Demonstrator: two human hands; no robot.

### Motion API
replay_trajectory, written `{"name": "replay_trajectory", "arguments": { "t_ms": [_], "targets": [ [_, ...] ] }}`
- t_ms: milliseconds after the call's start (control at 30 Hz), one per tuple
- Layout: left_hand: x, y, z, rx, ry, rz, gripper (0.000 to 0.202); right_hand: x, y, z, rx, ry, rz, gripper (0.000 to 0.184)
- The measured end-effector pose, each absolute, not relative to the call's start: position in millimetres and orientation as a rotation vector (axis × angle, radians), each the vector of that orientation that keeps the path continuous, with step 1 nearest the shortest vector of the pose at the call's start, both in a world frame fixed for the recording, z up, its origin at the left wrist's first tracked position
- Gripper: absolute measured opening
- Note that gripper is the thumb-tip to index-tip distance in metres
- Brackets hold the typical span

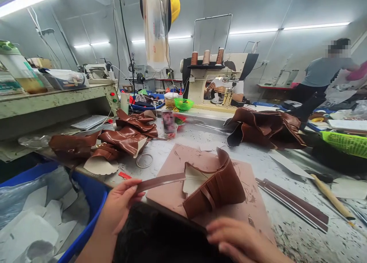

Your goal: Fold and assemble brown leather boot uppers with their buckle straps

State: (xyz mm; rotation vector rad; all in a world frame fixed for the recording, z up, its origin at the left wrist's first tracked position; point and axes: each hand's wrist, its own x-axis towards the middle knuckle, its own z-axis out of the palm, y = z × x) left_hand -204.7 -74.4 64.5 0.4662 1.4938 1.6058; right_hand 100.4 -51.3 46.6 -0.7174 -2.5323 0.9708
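A worker's left hand (120, 202) pinches one end of a narrow brown strip (163, 181) between thumb and fingers at a workbench, the strip's long axis running rightward with a slight rise away from the body. Its far end meets the open, pale-lined side of a folded brown leather piece (220, 190), though whether the two touch is unclear. The piece rests on a pink board (169, 196), slanting from near left to far right. The right hand (241, 236), blurred, fingers extended and apparently empty, is the nearer to it, just below its front edge. Loose dark strips (295, 205) lie farther right.
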Motion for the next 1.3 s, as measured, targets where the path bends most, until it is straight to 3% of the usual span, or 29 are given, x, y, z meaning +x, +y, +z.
{"name": "replay_trajectory", "arguments": {
  "t_ms": [100,200,333,733,1300],
  "targets": [
    [-181.7,-70.4,48.0,0.501,1.422,1.435,0.033,67.7,-18.1,57.3,-0.765,-2.563,0.319,0.033],
    [-160.7,-69.3,36.5,0.545,1.356,1.344,0.035,43.6,3.3,60.7,-0.718,-2.656,0.031,0.015],
    [-140.8,-70.2,24.8,0.574,1.284,1.268,0.041,37.5,0.4,63.7,-0.698,-2.784,0.094,0.009],
    [-127.9,-76.0,31.0,0.507,0.966,1.205,0.035,47.6,-28.2,58.1,-0.765,-2.466,0.227,0.032],
    [-120.0,-86.4,28.6,0.765,1.117,1.214,0.029,43.9,-31.3,57.3,-0.793,-2.463,0.213,0.024]
  ]
}}
